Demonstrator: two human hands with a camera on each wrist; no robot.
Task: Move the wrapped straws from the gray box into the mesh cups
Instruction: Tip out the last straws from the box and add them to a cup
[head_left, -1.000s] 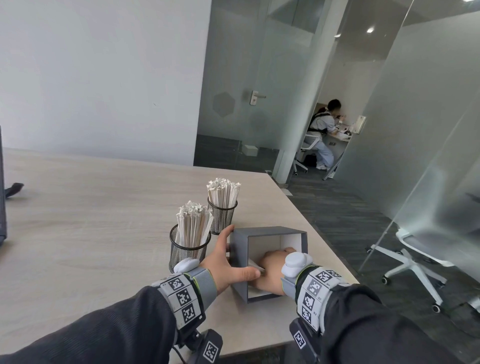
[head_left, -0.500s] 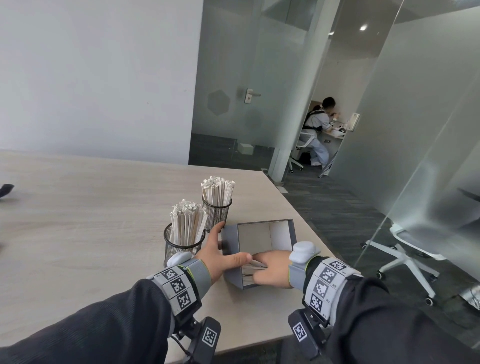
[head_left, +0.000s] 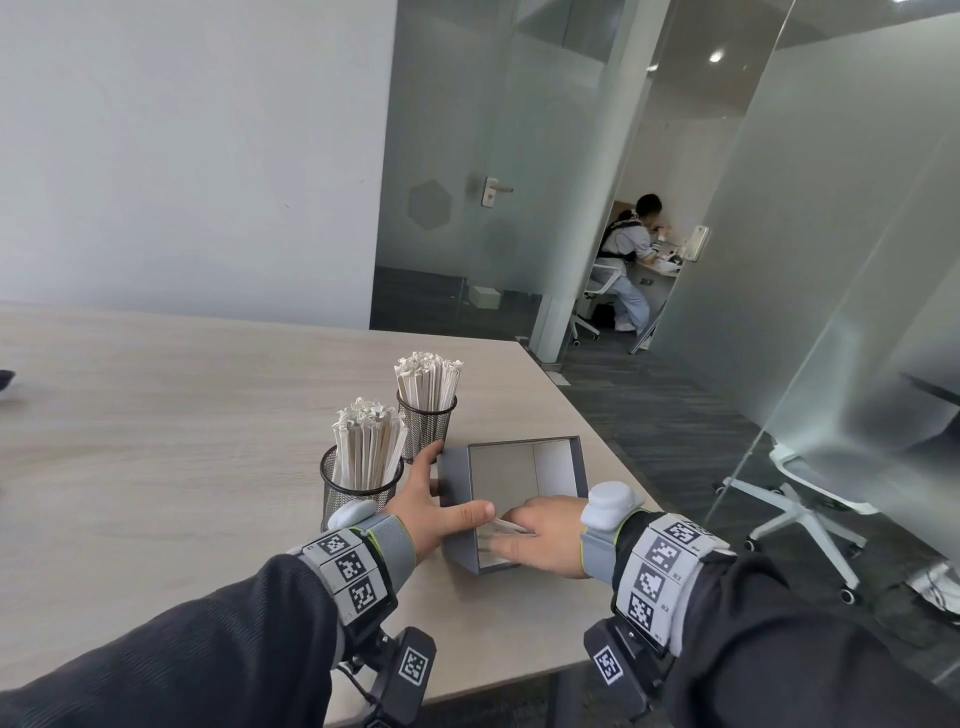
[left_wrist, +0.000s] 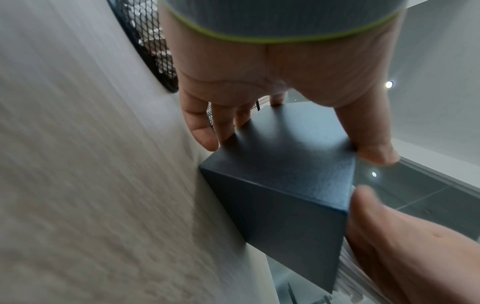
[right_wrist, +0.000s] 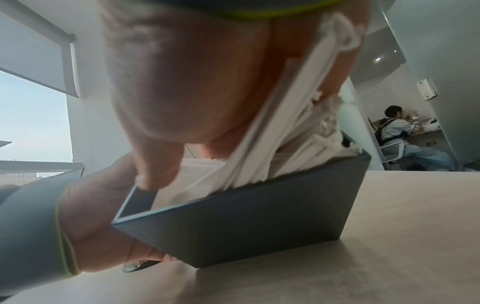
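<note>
Fingers (left_wrist: 202, 131) of the left hand (head_left: 431, 514) are spread along the left outer wall of the gray square cardboard box (head_left: 454, 478), thumb hooked over its near rim, so the hand grips the box by that wall. In the left wrist view the fingertips press the wall and the thumb clamps the top edge.

Left to right on the light wood-grain table (head_left: 156, 441): near black wire-mesh cup (head_left: 358, 478), packed with upright white paper-wrapped straws (head_left: 369, 447); just behind and right of it, the far black wire-mesh cup (head_left: 426, 431), also full of upright straws. Both cups sit just left of the box; the left fingers lie between the cups and the box wall.

The box sits near the table's right corner, open top, tilted with its near edge lifted toward the camera. The far part of the interior shows a bare floor.

The right hand (head_left: 545, 535) is inside the box at its near side, fingers curled down. The right wrist view shows a bundle of wrapped straws (right_wrist: 280, 144) slanting up out of the box against the palm, fingers closed around it.

Behind the glass partition, a seated person (head_left: 628, 260) at a desk; a white office chair (head_left: 810, 499) far right.
</note>
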